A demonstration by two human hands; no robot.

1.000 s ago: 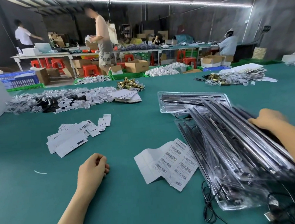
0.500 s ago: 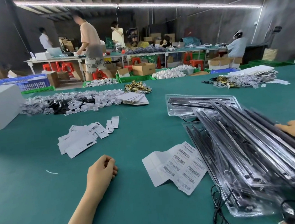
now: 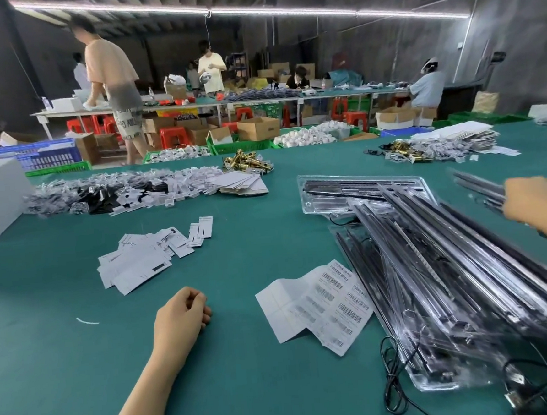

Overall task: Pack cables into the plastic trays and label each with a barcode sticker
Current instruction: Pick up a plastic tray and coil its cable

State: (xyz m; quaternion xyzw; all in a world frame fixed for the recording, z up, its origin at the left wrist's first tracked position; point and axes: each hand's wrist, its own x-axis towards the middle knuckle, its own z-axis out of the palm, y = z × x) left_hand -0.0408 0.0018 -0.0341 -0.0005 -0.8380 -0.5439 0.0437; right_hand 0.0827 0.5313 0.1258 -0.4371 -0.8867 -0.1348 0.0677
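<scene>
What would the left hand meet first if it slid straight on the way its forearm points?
Probably bare green table for a stretch; the left hand points up-right, between the barcode sticker sheet and the white cards. Depth is uncertain.

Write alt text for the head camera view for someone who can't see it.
A person's right hand lifts a clear plastic tray off a stack of trays on a green table. Their left hand rests loosely curled beside a barcode sticker sheet.

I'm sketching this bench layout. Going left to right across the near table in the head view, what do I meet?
Left hand → barcode sticker sheet → stack of plastic trays → right hand.
</scene>
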